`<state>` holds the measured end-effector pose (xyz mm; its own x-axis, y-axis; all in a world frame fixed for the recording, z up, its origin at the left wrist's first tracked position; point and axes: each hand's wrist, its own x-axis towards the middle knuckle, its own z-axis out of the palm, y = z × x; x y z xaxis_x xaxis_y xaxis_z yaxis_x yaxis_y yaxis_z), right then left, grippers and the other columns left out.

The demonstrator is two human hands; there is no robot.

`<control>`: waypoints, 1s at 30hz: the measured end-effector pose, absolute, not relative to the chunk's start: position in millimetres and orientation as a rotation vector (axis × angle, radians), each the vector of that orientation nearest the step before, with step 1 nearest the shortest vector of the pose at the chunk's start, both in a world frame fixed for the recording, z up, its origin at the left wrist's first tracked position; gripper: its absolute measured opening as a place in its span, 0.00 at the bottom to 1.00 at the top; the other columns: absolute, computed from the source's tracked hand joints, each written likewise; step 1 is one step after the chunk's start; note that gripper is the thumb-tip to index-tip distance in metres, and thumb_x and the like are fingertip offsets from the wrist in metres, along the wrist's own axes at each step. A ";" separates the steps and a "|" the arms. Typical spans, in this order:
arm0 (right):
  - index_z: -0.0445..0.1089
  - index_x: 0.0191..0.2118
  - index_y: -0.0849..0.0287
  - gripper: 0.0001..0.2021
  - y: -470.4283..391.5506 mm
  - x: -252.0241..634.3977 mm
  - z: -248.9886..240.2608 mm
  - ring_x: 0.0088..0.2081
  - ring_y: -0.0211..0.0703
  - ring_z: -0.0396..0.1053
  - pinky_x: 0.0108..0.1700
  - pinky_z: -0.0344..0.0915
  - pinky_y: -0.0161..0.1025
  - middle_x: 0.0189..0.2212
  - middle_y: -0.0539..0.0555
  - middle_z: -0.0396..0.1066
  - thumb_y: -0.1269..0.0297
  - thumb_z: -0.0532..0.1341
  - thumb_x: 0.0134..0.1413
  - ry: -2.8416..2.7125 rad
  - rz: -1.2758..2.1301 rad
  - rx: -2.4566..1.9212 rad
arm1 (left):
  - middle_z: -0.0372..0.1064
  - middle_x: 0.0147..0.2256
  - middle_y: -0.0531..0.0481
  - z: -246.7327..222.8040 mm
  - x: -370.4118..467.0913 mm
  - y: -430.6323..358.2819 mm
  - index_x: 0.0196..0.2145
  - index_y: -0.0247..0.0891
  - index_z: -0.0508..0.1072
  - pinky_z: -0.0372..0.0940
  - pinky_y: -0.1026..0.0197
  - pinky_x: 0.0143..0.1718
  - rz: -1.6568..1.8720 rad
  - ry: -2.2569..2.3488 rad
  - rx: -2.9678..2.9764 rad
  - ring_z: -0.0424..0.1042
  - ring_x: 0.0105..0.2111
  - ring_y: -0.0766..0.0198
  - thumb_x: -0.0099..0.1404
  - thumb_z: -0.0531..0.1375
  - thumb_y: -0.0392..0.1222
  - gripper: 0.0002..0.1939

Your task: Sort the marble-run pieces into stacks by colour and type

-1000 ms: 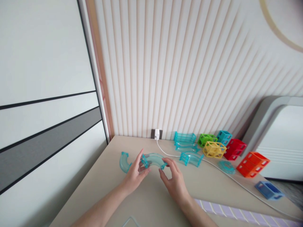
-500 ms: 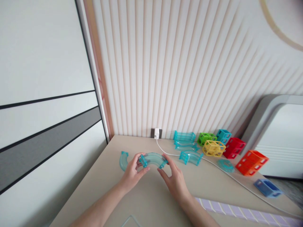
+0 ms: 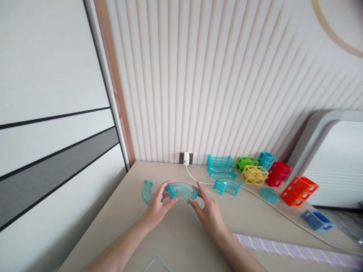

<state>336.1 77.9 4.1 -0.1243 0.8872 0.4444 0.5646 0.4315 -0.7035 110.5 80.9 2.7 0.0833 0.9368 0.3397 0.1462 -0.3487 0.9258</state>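
Observation:
A clear teal curved track piece [image 3: 183, 189] is held between both hands above the table. My left hand [image 3: 159, 202] pinches its left end, thumb below and fingers behind. At the other end, my right hand [image 3: 207, 207] grips the teal connector edge between thumb and fingers. Another curved teal track piece [image 3: 146, 193] lies on the table just left of my left hand. To the right of my right hand rests a further curved track piece [image 3: 228, 186] with connector ends.
Straight teal track pieces [image 3: 220, 163] lie by the ribbed wall. Green [image 3: 245, 163], yellow [image 3: 254, 175], red [image 3: 279, 173], orange [image 3: 299, 191] and blue [image 3: 318, 220] frame blocks stand at the right. A white cable [image 3: 263, 198] crosses the table from a plugged-in charger [image 3: 186, 158]. A lilac strip [image 3: 280, 247] lies in front.
The right end of the held track piece looks tilted slightly differently in my right hand. Both hands keep their hold, and the whole view has shifted a little.

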 end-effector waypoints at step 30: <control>0.66 0.59 0.54 0.20 74.9 335.2 6.9 0.56 0.52 0.71 0.58 0.67 0.48 0.54 0.57 0.75 0.55 0.58 0.64 -1.949 0.383 -1.319 | 0.73 0.52 0.41 2.4 112.5 80.0 0.56 0.41 0.63 0.71 0.48 0.55 1.292 1.129 1.594 0.76 0.52 0.51 0.64 0.65 0.48 0.27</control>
